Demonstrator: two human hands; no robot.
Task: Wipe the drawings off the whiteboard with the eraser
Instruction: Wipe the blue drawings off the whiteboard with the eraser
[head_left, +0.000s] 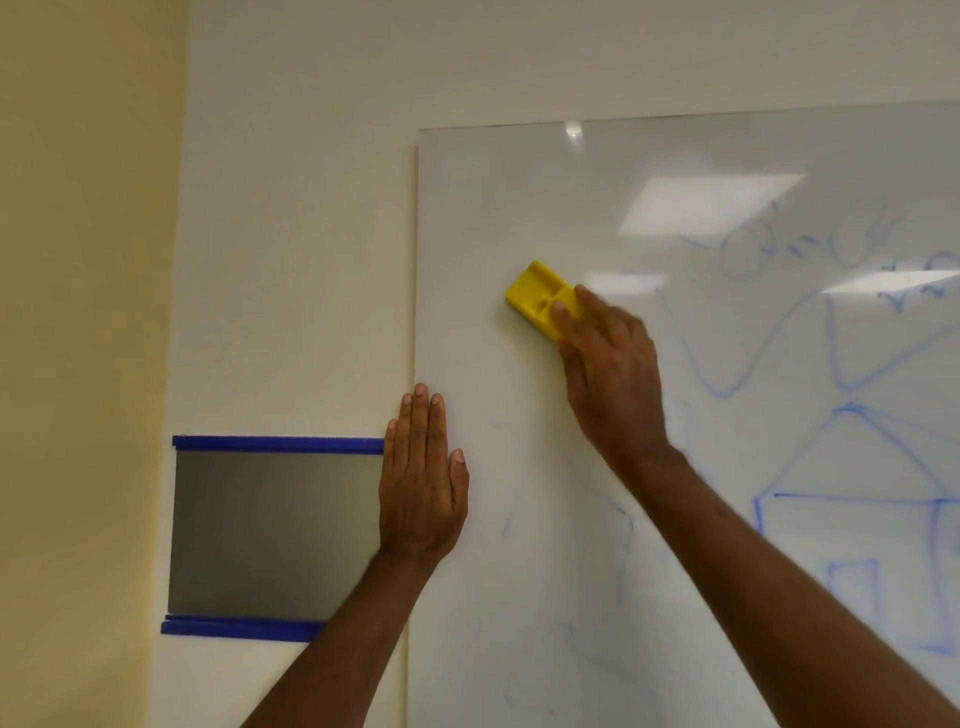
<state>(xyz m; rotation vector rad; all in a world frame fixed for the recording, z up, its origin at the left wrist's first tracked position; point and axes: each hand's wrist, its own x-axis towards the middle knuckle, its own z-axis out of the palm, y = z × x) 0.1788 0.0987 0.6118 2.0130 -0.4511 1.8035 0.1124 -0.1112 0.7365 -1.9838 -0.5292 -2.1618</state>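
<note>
1. Panel (275, 535): a grey plate with a blue strip along its top and bottom edges, fixed to the cream wall (291, 234) at about 8 o'clock in my view. My left forearm crosses its lower right corner.
2. Left hand (423, 483): laid flat, fingers straight and pressed together, thumb slightly apart at 3 o'clock of the palm. It straddles the left edge of the whiteboard (519, 208), fingertips pointing to 12 o'clock. It holds nothing.
3. Whiteboard: glossy white, filling the right of my view from centre to 3 o'clock, with ceiling lights reflected near its top. Its left portion carries only faint blue smears.
4. Eraser (537, 296): a yellow block lying flat against the board just above centre, at 10 o'clock of my right hand, tilted so its free end points to 10 o'clock.
5. Right hand (610, 369): pressed over the eraser's lower right end, fingers together on top of it, holding it against the board. The hand is slightly blurred, so I cannot tell where the thumb sits.
6. Drawings (852, 467): blue marker lines at 3 to 4 o'clock, well apart from the eraser. They include a house outline with a roof and a door, wavy lines above it, and partly smudged circles at 2 o'clock.
</note>
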